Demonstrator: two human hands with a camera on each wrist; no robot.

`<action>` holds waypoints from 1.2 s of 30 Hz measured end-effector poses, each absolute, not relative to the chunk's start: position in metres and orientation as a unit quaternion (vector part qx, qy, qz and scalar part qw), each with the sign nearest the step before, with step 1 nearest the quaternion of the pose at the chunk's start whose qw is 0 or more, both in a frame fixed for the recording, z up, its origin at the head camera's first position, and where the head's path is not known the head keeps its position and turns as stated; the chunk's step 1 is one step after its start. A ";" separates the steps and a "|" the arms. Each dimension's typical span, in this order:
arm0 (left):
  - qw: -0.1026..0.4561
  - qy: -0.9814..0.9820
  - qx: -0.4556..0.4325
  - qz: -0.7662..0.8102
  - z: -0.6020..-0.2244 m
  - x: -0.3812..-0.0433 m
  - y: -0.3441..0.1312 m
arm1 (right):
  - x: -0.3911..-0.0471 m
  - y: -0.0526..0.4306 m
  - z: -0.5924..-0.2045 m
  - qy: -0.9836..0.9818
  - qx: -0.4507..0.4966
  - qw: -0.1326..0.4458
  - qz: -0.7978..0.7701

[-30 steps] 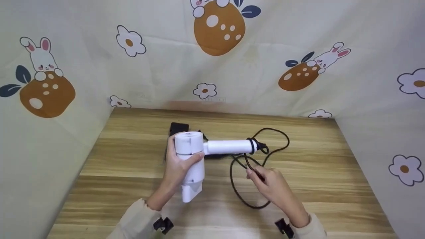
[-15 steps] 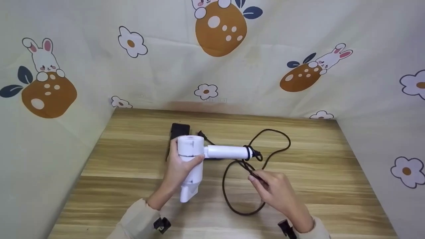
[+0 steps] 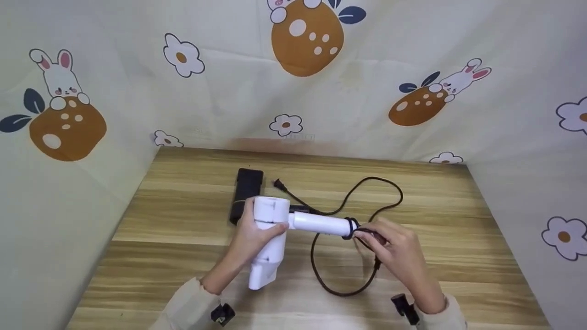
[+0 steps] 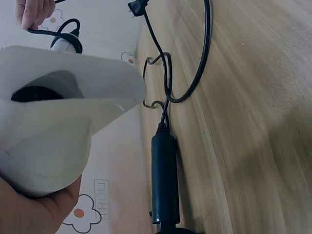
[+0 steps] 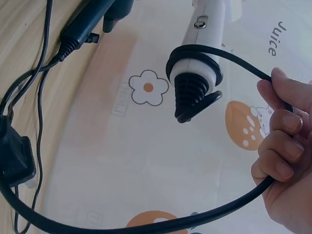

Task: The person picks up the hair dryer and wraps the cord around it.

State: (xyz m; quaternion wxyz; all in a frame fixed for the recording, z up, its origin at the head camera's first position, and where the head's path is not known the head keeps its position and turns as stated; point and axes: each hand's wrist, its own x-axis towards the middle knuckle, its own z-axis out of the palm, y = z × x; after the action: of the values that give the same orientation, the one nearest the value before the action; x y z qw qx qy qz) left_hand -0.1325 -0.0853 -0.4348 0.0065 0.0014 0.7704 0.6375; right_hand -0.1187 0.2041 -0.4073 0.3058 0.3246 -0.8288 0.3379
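My left hand grips the barrel of a white hair dryer, held above the table. Its flat nozzle faces me and the handle points right. A black cord goes round the handle's end, below the switch seen in the right wrist view. My right hand pinches this cord close to the handle's end, fingers curled. The rest of the cord hangs in a loop beneath. In the left wrist view the nozzle fills the left side and covers most of the left hand.
A black hair dryer lies behind on the wooden table. Its handle and cord show in the left wrist view. A black plug lies at the back. Printed cloth walls enclose the table.
The white hair dryer has come nearer and slightly right. My right hand has moved right, then up to the handle's end with the cord. More of the black hair dryer shows.
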 end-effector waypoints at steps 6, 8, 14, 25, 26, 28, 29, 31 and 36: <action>0.020 0.777 0.007 0.629 -0.428 -0.131 -0.087 | -0.123 0.205 -0.403 -0.832 0.317 0.307 0.337; 0.021 0.780 0.012 0.626 -0.427 -0.131 -0.086 | -0.124 0.205 -0.402 -0.833 0.313 0.305 0.339; 0.026 0.779 0.025 0.626 -0.422 -0.130 -0.086 | -0.128 0.205 -0.400 -0.839 0.292 0.294 0.354; 0.035 0.758 0.054 0.649 -0.417 -0.126 -0.085 | -0.136 0.209 -0.399 -0.828 0.275 0.266 0.411; 0.034 0.755 0.059 0.652 -0.417 -0.126 -0.085 | -0.136 0.210 -0.400 -0.828 0.268 0.255 0.422; 0.032 0.749 0.068 0.659 -0.417 -0.126 -0.085 | -0.137 0.211 -0.401 -0.825 0.257 0.236 0.444; 0.031 0.746 0.072 0.662 -0.417 -0.126 -0.085 | -0.137 0.211 -0.401 -0.826 0.249 0.227 0.452; 0.029 0.739 0.078 0.668 -0.417 -0.127 -0.084 | -0.138 0.211 -0.402 -0.823 0.240 0.216 0.467; 0.028 0.717 0.087 0.691 -0.415 -0.126 -0.083 | -0.141 0.210 -0.406 -0.811 0.236 0.199 0.497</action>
State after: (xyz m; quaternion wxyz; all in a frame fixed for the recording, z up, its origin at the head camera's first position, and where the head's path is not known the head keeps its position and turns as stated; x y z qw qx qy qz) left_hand -0.1258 -0.0827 -0.4153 0.0279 0.0869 0.7175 0.6906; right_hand -0.1409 0.2104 -0.4056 0.1987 0.2359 -0.8112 0.4968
